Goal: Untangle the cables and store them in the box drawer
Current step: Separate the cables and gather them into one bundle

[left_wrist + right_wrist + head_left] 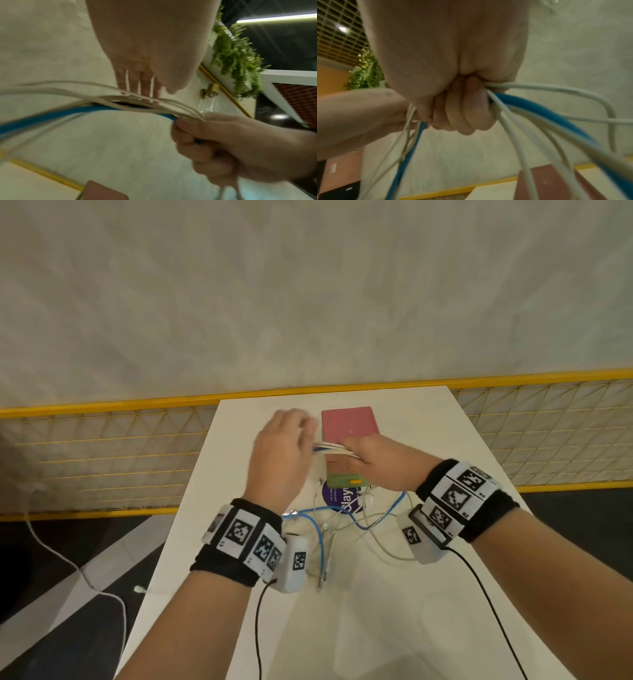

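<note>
A bundle of white cables and one blue cable (329,449) stretches between my two hands above the table. My right hand (383,462) grips the bundle in a fist (462,108), and the strands fan out from it (539,108). My left hand (287,440) is at the bundle's left end; in the left wrist view its fingers (139,83) look straight and lie against the cables (120,100). Loose ends hang down onto the table (320,535). The box (349,422) has a pink top and, under my hands, a green drawer front with a yellow knob (346,481).
A round purple sticker (342,503) lies on the white table (394,628) in front of the box. A yellow wire-mesh fence (102,457) runs behind the table. A white cord (68,559) trails over the floor at the left.
</note>
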